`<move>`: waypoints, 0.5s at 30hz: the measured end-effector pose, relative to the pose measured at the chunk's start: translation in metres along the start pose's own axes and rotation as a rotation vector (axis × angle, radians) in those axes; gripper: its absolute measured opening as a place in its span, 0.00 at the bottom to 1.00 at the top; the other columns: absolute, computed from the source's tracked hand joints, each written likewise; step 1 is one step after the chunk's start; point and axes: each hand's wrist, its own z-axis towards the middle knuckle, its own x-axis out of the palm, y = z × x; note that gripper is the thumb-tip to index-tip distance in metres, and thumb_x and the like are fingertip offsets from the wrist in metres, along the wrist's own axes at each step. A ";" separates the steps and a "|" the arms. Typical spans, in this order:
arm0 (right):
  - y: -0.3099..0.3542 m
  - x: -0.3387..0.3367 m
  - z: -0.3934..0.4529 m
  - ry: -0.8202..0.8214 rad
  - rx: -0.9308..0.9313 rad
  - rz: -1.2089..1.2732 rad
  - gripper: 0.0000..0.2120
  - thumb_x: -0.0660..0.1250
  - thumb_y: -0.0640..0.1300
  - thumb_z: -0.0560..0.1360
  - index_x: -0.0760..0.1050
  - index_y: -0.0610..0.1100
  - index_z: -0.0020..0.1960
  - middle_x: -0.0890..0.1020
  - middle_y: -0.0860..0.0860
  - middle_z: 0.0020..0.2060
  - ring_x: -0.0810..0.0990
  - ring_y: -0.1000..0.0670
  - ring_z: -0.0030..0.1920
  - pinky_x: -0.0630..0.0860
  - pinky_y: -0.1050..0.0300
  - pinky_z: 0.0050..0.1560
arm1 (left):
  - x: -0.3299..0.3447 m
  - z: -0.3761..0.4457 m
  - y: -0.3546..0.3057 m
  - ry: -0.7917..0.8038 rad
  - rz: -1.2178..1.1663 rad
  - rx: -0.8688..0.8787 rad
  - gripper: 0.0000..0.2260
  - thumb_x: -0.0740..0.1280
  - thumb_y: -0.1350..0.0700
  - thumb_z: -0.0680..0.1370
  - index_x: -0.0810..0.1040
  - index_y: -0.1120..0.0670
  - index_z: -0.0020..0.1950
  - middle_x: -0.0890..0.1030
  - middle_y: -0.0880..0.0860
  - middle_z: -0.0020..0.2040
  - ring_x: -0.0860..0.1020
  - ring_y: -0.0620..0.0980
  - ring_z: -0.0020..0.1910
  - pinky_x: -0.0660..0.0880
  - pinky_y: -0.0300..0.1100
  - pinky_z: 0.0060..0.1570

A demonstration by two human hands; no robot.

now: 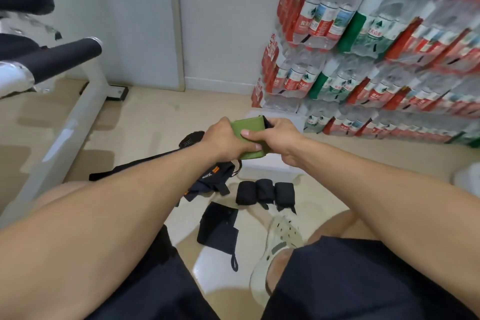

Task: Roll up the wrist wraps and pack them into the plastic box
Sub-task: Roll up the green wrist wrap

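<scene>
Both hands up at frame ctr, gripping one green wrist wrap (248, 138) between them, held in the air above the floor. L hand (224, 139) at the wrap's 9 o'clock side, fingers curled round it, thumb tip across the lower front. R hand (281, 139) at its 3 o'clock side, thumb pressed on the green face, fingers clenched round the end where a black edge shows. Whitish flat shape, poss. the plastic box (270, 162), lies on floor under the hands; cannot tell for sure, mostly hidden.

3 black rolled wraps (265, 192) sit side by side on floor at 6 o'clock of the hands, touching one another. Flat black wrap w/ loop (218, 227) lies at their 7 o'clock, unrolled. Dark cloth w/ orange marks (210, 180) at their 9 o'clock. Stacked water-bottle packs (363, 47) at 2 o'clock. Bench frame (65, 122) at 9 o'clock. Pale clog (275, 249) on foot at 6 o'clock.
</scene>
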 end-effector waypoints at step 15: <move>-0.258 -0.004 0.075 -0.176 0.472 -0.057 0.31 0.86 0.51 0.58 0.79 0.44 0.56 0.85 0.48 0.50 0.85 0.45 0.51 0.83 0.44 0.56 | 0.021 0.046 -0.003 0.352 0.528 0.150 0.36 0.72 0.45 0.77 0.60 0.52 0.80 0.68 0.52 0.76 0.70 0.55 0.72 0.71 0.48 0.67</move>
